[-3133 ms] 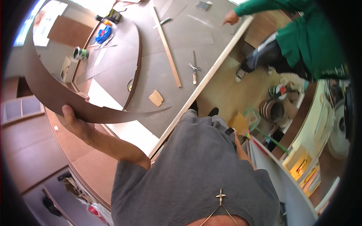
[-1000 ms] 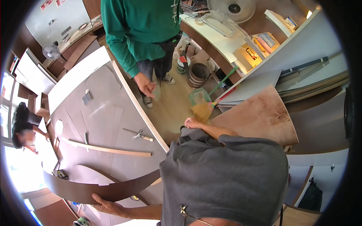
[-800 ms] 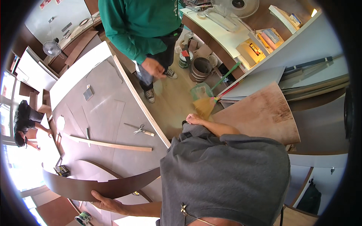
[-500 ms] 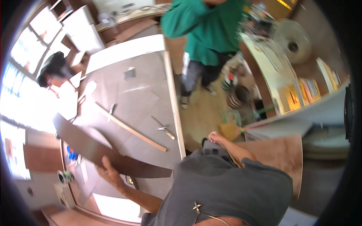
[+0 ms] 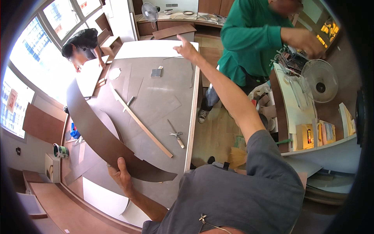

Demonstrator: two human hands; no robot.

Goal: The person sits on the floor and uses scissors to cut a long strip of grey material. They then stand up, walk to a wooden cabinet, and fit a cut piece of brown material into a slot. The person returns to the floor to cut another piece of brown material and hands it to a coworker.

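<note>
My left hand (image 5: 121, 176) is closed on the lower edge of a long brown curved strip (image 5: 104, 142) of thin sheet material, thumb on its upper face. The strip is raised over the grey-brown worktable (image 5: 156, 113), its far end toward the window. My right arm stretches far forward. Over the table's far right corner my right hand (image 5: 187, 50) points with an outstretched finger and holds nothing. Beneath it lies a white panel (image 5: 152, 49) across the table's far end.
Lying on the table are a wooden stick (image 5: 142, 126), scissors (image 5: 176, 134) and a small grey block (image 5: 156, 73). A person in green (image 5: 249, 43) stands at the right; another person (image 5: 83, 45) bends over a white board (image 5: 91, 77) at far left. A fan (image 5: 320, 81) stands at right.
My right hand has gone from beside my body to far forward over the table. The view has turned right. My left hand still holds the curved strip.
</note>
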